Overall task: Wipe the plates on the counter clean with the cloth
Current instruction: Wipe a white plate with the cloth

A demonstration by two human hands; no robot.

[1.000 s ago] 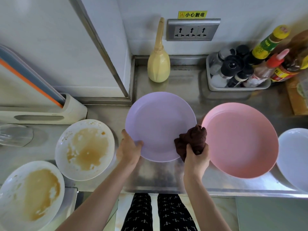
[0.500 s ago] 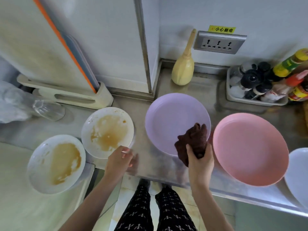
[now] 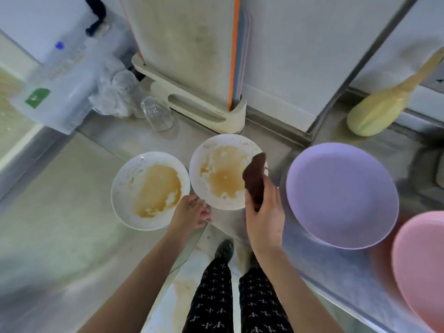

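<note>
Two white plates smeared with brown sauce lie side by side on the steel counter: one on the left (image 3: pixel 125 188) and one in the middle (image 3: pixel 204 150). My left hand (image 3: pixel 191 213) grips the near rim of the middle plate. My right hand (image 3: pixel 265 212) is shut on a dark brown cloth (image 3: pixel 254 180), held over that plate's right edge. A clean lilac plate (image 3: pixel 341 195) lies to the right, and a pink plate (image 3: pixel 422 265) shows at the right edge.
A cutting-board rack (image 3: pixel 199 106) with boards stands behind the dirty plates. An upturned glass (image 3: pixel 157 115) and clear plastic wrap (image 3: pixel 110 97) lie at back left. A yellow brush (image 3: pixel 382 104) rests at back right. My legs stand at the counter's inner corner.
The view swung left. My right hand carried the cloth off the lilac plate to the middle dirty plate. My left hand took hold of that plate's near rim.
</note>
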